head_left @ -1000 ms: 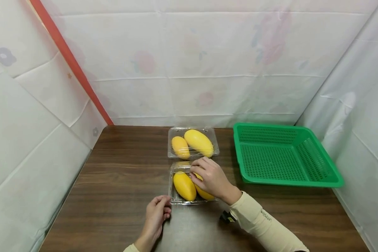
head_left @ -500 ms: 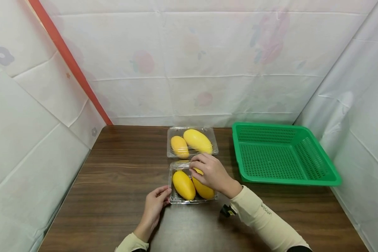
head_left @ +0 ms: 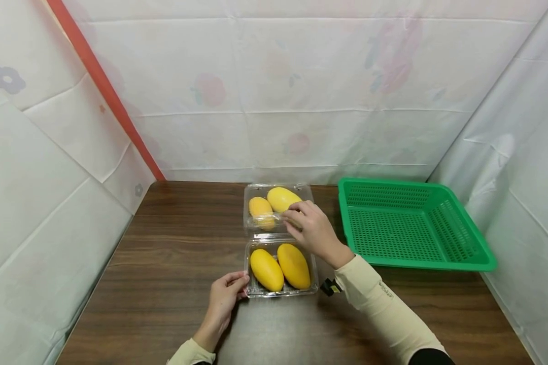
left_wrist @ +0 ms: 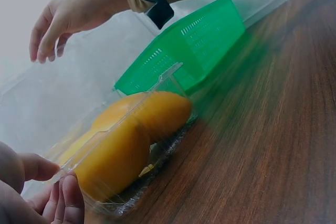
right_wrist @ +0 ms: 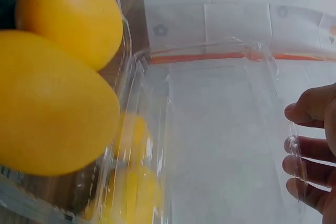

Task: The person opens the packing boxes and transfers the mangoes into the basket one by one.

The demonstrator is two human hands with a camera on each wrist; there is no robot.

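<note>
In the head view my left hand [head_left: 224, 299] pinches the left rim of a clear plastic clamshell box [head_left: 280, 295]; the left wrist view shows the thumb and fingertips on either side of that rim. Two yellow mangoes, a left one [head_left: 267, 269] and a right one [head_left: 294, 266], lie side by side inside. My right hand [head_left: 314, 230] holds the free edge of the box's raised clear lid [right_wrist: 220, 140], thumb on one side and fingers on the other. The lid stands up from its hinge at the far side of the box.
Behind it, another clear box [head_left: 247, 215] holds two yellow mangoes, one small [head_left: 261, 209] and one larger [head_left: 283, 197]. A green perforated basket [head_left: 420, 264] stands at the right. White sheeting [head_left: 255, 91] encloses the brown wooden table [head_left: 178, 243].
My right hand has moved away from me, swinging the lid up and back off the front mangoes. My left hand has come up from the near corner onto the left rim.
</note>
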